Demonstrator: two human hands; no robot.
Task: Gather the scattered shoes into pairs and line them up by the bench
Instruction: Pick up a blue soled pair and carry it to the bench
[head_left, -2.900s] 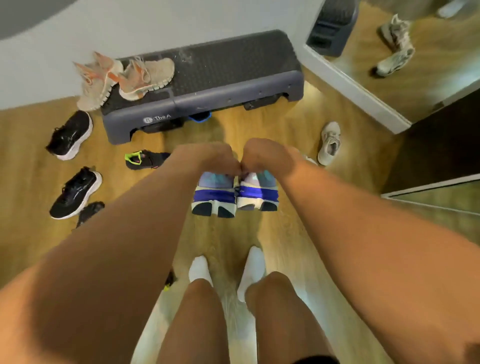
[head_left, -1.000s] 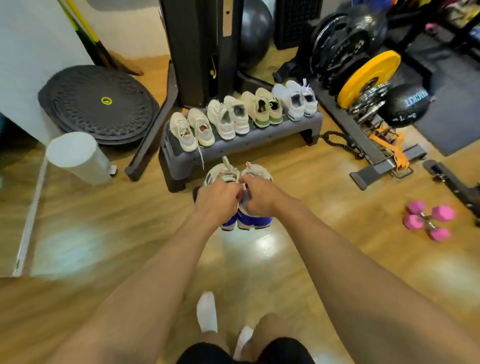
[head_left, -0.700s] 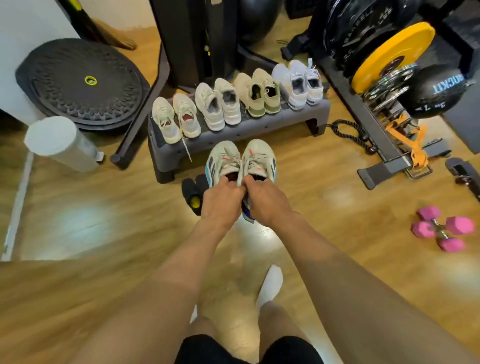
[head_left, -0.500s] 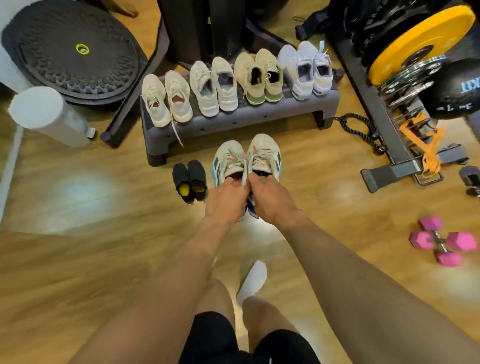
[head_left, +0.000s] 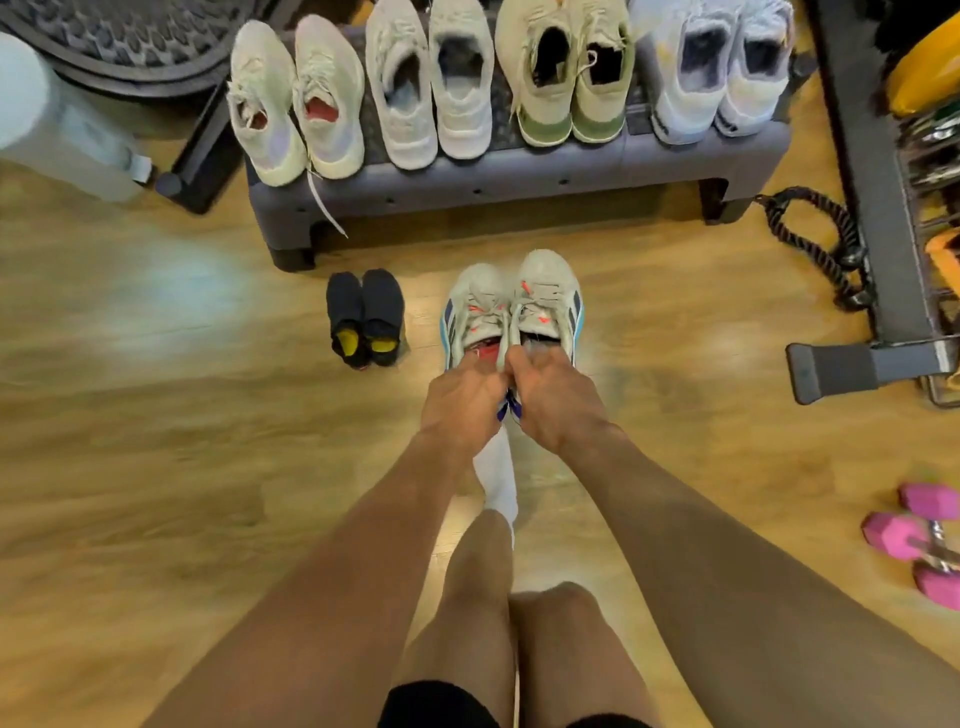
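My left hand grips the heel of the left grey sneaker, which has orange lace tabs and blue side stripes. My right hand grips its twin, the right grey sneaker. Both point toes-first at the grey step bench, low over the floor just in front of it. A small black pair with yellow insoles stands on the floor to their left. Several pale pairs stand in a row on the bench top: cream, white, beige with green heels, light blue-white.
A white cylinder and a round black disc lie at the far left. A weight rack frame with a black rope handle stands at right. Pink dumbbells rest near the right edge. My socked foot is below the hands.
I turned from the mirror area to this bench carrying the grey pair. Over the last second the pair came down and closer to the floor beside the black shoes.
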